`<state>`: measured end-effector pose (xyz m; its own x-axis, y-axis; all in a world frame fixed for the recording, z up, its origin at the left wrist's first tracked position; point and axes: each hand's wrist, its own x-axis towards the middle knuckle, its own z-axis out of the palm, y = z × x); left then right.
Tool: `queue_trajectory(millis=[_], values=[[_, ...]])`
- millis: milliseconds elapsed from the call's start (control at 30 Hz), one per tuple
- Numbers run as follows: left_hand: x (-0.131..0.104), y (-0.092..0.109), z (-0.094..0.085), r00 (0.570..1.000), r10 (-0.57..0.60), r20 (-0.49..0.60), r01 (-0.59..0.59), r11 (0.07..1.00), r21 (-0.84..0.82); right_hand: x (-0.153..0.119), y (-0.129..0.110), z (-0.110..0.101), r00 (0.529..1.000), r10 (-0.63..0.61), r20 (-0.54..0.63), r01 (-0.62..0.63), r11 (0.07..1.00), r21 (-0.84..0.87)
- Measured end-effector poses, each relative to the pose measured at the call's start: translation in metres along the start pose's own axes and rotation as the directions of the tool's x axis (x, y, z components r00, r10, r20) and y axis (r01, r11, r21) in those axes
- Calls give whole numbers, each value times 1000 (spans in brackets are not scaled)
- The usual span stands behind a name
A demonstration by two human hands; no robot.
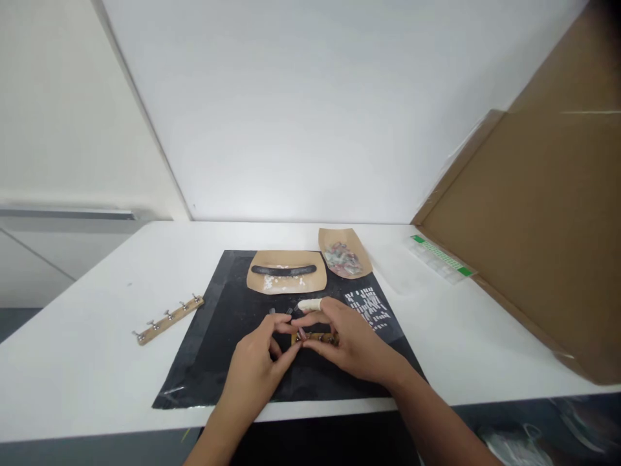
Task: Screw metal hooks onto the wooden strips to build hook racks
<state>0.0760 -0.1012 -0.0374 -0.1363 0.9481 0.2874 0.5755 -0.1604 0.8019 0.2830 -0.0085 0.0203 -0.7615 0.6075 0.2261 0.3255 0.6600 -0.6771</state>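
Note:
My left hand (259, 353) and my right hand (349, 336) meet low over a black mat (208, 362), fingers bent inward. Between their fingertips is a small, shiny reddish piece (301, 334) that looks like a false nail. It sits at the left end of a short wooden strip (317, 336) with several metal posts, partly covered by my right fingers. A white finger cot (309, 304) covers one raised finger of my right hand. Just beyond the fingertips lie a few small clear pieces (290, 311).
Another wooden strip with metal posts (169, 317) lies left. A brown tray (252, 285) holds a dark curved nail file (284, 270) and white bits. Behind right, a second tray (363, 249) holds small wrapped pieces. Right are a tab sheet (371, 310), green-edged strip (441, 255) and cardboard (543, 226).

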Motion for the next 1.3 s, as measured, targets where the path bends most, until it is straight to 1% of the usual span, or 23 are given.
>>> queue_trajectory(millis=[100, 167, 300, 467, 733, 867, 1000, 1167, 1300], values=[[2, 0, 2, 996, -91, 19, 93, 990, -102, -1, 2, 3, 1000, -14, 20, 14, 1000, 9], [2, 2, 3, 991, -128, 33, 131, 983, -129, 0, 3, 4, 999, -27, 20, 26, 1000, 9], [2, 6, 1, 983, -171, 64, 179, 971, -158, 1, 3, 6, 999, -41, 23, 42, 999, -14], [2, 6, -1, 979, -190, 69, 199, 967, -161, 1, 4, 9, 999, -25, 21, 25, 1000, -14], [2, 7, -1, 982, -173, 70, 182, 970, -161, 1, 6, 14, 999, -1, -33, 0, 1000, -25], [3, 6, -1, 987, -141, 80, 153, 974, -164, 2, 5, 14, 997, -10, -71, 8, 1000, -27], [2, 4, -1, 989, -118, 85, 131, 979, -159, 3, 2, 12, 998, -28, -61, 27, 999, -24], [0, 3, -2, 990, -118, 83, 130, 980, -149, 4, 1, 11, 998, -15, -53, 13, 999, -31], [0, 4, -2, 996, -69, 63, 76, 991, -107, 5, 1, 11, 999, -29, -42, 27, 999, -27]])
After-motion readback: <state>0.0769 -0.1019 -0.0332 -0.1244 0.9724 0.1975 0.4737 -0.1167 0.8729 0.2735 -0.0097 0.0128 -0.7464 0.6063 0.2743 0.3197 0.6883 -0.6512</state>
